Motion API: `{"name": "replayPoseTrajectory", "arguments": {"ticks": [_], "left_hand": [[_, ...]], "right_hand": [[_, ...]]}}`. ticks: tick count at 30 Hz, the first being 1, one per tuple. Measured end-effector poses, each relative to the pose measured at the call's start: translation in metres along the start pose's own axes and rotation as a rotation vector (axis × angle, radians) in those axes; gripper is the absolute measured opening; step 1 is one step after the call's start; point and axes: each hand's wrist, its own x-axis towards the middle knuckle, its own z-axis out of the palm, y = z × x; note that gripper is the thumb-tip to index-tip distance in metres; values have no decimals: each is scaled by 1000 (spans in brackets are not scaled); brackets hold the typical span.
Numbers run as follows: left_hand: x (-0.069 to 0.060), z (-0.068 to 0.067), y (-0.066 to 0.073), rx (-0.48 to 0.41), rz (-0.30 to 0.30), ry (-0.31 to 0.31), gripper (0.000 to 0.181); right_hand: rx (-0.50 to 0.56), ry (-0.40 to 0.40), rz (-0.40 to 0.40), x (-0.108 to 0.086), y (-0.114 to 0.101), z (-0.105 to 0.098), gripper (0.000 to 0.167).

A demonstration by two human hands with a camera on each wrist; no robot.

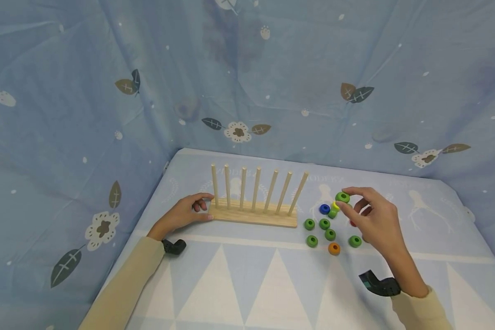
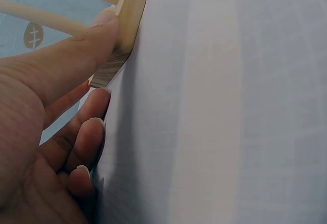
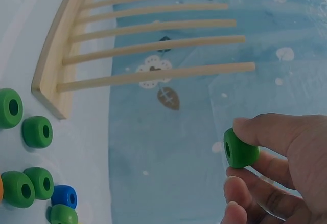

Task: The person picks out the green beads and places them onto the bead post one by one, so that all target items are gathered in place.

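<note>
My right hand (image 1: pixel 377 220) pinches a green bead (image 1: pixel 342 197) between thumb and fingers, raised above the table. In the right wrist view the hole of this held bead (image 3: pixel 241 150) faces left. A wooden peg stand (image 1: pixel 251 217) with several bare upright pegs stands to the left of the loose beads. At its left end my left hand (image 1: pixel 185 211) grips the base, thumb at the front and fingers behind. The left wrist view shows that thumb (image 2: pixel 82 52) pressed on the corner of the base.
Several loose green beads (image 1: pixel 324 223) lie right of the stand, with a blue bead (image 1: pixel 324 209), an orange bead (image 1: pixel 334 249) and a yellow bead (image 1: pixel 336 206). A red bead (image 1: pixel 353 223) is partly hidden by the right hand. A blue patterned cloth (image 1: pixel 247 82) hangs behind the table.
</note>
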Motion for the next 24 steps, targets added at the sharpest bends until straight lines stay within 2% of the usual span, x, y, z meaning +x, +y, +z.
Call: {"name": "replayPoseTrajectory", "arguments": {"ticks": [13,24], "left_hand": [[3,1,-1,-12,33,11,66],[1,2,0,0,30,6,65]], "right_hand": [[34,26,-87,9,-7,1,39],[29,14,-78,14,-13,2,39]]}}
